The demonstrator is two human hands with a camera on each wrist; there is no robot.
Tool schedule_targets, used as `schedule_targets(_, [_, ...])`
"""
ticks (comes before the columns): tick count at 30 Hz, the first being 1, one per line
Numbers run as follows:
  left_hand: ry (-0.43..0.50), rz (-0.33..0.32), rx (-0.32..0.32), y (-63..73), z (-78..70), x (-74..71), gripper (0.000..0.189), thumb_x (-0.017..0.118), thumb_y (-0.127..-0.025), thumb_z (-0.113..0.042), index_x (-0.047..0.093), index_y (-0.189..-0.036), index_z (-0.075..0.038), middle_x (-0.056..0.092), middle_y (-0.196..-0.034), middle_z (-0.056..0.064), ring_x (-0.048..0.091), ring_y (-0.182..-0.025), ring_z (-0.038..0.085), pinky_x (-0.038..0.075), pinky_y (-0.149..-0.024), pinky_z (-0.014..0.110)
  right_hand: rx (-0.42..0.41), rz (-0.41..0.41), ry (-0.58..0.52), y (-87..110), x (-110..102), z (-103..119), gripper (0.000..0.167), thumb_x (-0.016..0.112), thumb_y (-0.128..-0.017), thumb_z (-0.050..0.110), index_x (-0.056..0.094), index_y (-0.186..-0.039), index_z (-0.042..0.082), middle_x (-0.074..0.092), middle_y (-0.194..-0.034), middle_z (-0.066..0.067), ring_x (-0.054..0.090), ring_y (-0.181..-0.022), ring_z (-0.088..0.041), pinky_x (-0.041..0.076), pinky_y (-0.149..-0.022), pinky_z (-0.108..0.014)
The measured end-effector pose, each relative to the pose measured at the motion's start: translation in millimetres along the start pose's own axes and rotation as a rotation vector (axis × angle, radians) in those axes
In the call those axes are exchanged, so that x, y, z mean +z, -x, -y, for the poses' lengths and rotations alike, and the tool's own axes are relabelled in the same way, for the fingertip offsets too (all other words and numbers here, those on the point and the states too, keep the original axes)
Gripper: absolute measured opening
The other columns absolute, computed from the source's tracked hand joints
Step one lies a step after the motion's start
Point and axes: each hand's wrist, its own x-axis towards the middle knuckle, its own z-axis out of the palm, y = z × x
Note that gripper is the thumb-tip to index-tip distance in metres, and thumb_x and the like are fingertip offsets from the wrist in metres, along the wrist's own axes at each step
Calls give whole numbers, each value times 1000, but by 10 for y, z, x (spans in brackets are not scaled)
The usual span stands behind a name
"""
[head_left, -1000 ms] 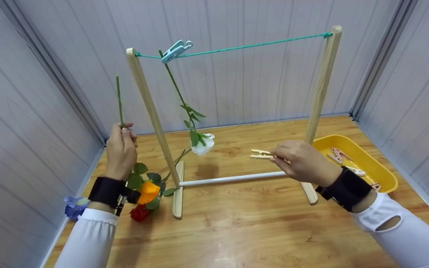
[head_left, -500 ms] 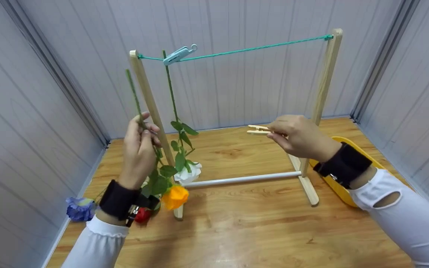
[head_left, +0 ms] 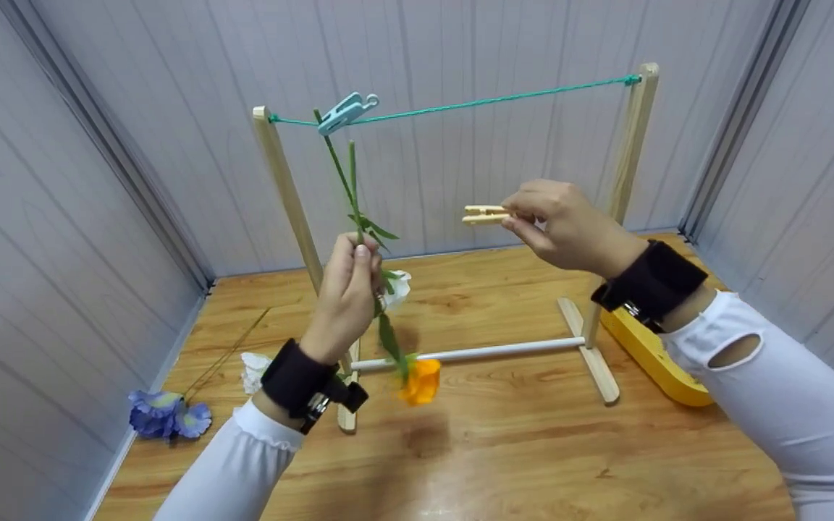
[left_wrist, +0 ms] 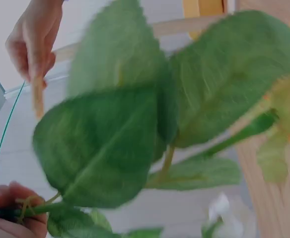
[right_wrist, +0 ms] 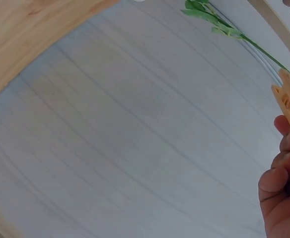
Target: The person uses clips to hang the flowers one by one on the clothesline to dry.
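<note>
My left hand (head_left: 348, 297) grips the green stem of an orange artificial flower (head_left: 421, 382), held head down in front of the rack's left part. Its stem end points up, below the green line (head_left: 489, 103). Broad leaves (left_wrist: 100, 144) fill much of the left wrist view. My right hand (head_left: 562, 221) pinches a pale yellow clothespin (head_left: 484, 215) between thumb and fingers, its tips pointing left, lower than the line. A light blue clothespin (head_left: 346, 113) clamps the stem of a hanging white flower (head_left: 397, 288) to the line; my left hand partly covers that flower.
Wooden posts (head_left: 287, 188) carry the line, with a white rod (head_left: 489, 352) between their feet. A yellow tray (head_left: 663, 365) sits behind the right forearm. Blue flowers (head_left: 167, 414) and another white flower (head_left: 254, 371) lie on the table at left.
My left hand has carried the orange flower rightward, from outside the left post to in front of the hanging white flower. My right hand has risen and shifted left with the yellow clothespin.
</note>
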Motion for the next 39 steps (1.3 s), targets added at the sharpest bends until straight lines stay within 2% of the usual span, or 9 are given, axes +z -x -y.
schedule_targets(3, [30,29,-2,-68,16,117,21,23,-118,-6,44,-113,-2,35,-85,0,34,-68,12,37,-65,23,13,-24,-11,-132,-34,14,6,69,-102,-3,74,-98,-4,58,-78,-13,46,-70,-19,34,-65,-27])
schedule_targets(6, [12,43,16,-138,68,227,22,23,-118,-7,44,-114,-2,36,-85,1,33,-69,12,33,-65,23,25,-51,-7,-270,-50,34,7,69,-102,-2,74,-100,-5,60,-79,-15,46,-71,-19,34,-66,-27])
schedule_targets(9, [-15,44,42,-215,134,321,23,23,-118,-6,44,-114,-2,37,-85,0,33,-69,12,32,-66,24,39,-62,-4,-418,-69,67,9,68,-103,0,74,-101,-6,59,-80,-16,46,-73,-22,33,-68,-29])
schedule_targets(15, [40,11,69,-434,254,437,23,20,-118,-8,42,-113,-4,33,-84,0,30,-70,14,29,-68,25,62,-78,8,-727,-131,120,16,65,-106,3,74,-104,-10,60,-83,-20,46,-77,-27,33,-73,-31])
schedule_targets(21, [35,-34,53,-607,324,464,23,20,-119,-9,41,-114,-4,34,-85,1,31,-71,15,29,-69,26,129,-83,26,-964,-176,152,20,60,-109,5,73,-111,-10,58,-88,-20,47,-83,-31,32,-78,-34])
schedule_targets(28, [-17,-50,4,-716,343,432,20,21,-119,-11,40,-117,-5,33,-88,2,32,-75,16,29,-73,28,187,-60,52,-1227,-212,199,23,58,-111,8,72,-118,-9,52,-91,-14,41,-88,-28,30,-82,-36])
schedule_targets(32, [-38,-47,-13,-750,358,412,19,20,-119,-11,39,-119,-5,32,-90,3,32,-79,16,28,-76,29,245,3,96,-1355,-240,232,27,53,-113,10,70,-122,-8,52,-97,-13,40,-92,-26,31,-84,-36])
schedule_targets(39, [-22,-41,-24,-772,366,406,18,20,-120,-11,37,-118,-5,29,-94,4,32,-84,17,27,-79,30,331,115,143,-1570,-225,266,31,48,-115,14,67,-127,-8,55,-106,-16,42,-98,-27,35,-88,-38])
